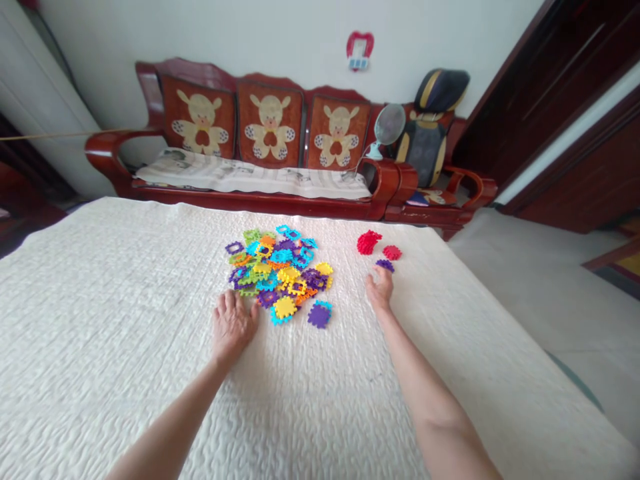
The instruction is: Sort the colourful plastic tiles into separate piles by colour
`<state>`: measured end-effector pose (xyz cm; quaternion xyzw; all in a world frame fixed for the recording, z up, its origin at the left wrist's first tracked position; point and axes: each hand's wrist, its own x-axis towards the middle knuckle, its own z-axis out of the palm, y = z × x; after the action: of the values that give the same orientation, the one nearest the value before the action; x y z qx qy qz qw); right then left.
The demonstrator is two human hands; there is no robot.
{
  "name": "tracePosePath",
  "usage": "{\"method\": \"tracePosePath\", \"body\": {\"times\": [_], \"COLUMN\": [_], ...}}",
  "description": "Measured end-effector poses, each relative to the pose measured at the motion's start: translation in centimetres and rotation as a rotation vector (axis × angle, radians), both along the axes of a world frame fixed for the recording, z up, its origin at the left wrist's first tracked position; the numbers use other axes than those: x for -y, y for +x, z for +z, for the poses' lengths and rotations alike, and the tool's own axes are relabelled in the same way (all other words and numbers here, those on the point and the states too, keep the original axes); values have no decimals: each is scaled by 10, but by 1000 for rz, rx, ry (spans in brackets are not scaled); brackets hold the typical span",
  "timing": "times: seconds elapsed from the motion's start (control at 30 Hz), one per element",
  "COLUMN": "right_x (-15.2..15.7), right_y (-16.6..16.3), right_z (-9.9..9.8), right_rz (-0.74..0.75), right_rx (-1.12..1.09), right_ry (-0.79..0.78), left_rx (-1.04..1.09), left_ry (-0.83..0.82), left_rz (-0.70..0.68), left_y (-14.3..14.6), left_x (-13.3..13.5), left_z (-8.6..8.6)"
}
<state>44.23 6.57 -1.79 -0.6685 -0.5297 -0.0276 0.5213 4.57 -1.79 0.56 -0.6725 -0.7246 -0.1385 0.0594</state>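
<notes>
A mixed pile of interlocking plastic tiles (283,257) in purple, yellow, blue, green and orange lies on the quilted cover. At its near left edge my left hand (234,323) rests palm down, fingers laid out and thumb beside the tiles. My right hand (381,288) is right of the pile, with a purple tile (385,265) at its fingertips, its fingers closed on the near edge. Just beyond are a heap of red tiles (369,243) and a single red tile (393,253). A purple square tile (319,316) overlaps a blue one in front of the pile, near a yellow tile (285,307).
The white quilted cover (310,413) spreads over the surface under my hands. Past its far edge stands a wooden sofa (260,197) with bear-patterned cushions. A small fan (389,127) and an armchair (425,157) are at the back right. Tiled floor (520,280) shows on the right.
</notes>
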Motion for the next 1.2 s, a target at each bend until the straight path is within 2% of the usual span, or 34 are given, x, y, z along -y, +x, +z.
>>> {"method": "tracePosePath", "body": {"times": [0.13, 0.23, 0.3, 0.4, 0.6, 0.77, 1.03, 1.2], "right_x": [8, 9, 9, 8, 12, 11, 0, -3], "right_y": [-82, -130, -147, -152, -137, -143, -147, -146], "right_z": [9, 16, 20, 23, 18, 16, 23, 27], "right_rz": [308, 335, 302, 272, 263, 232, 251, 291], "right_rx": [133, 234, 267, 273, 239, 264, 294, 260], "right_ry": [-118, -149, -170, -184, -276, -256, -384, -310], "left_rx": [30, 46, 57, 66, 52, 57, 64, 64], "left_ry": [9, 25, 25, 30, 53, 37, 20, 32], "left_rz": [11, 7, 7, 6, -1, 1, 10, -6], "left_y": [-1, -1, -1, 0, 0, -1, 0, -1], "left_x": [0, -1, -1, 0, -1, -2, -1, 0], "left_z": [-3, -4, -4, -2, -4, -5, -2, -3]}}
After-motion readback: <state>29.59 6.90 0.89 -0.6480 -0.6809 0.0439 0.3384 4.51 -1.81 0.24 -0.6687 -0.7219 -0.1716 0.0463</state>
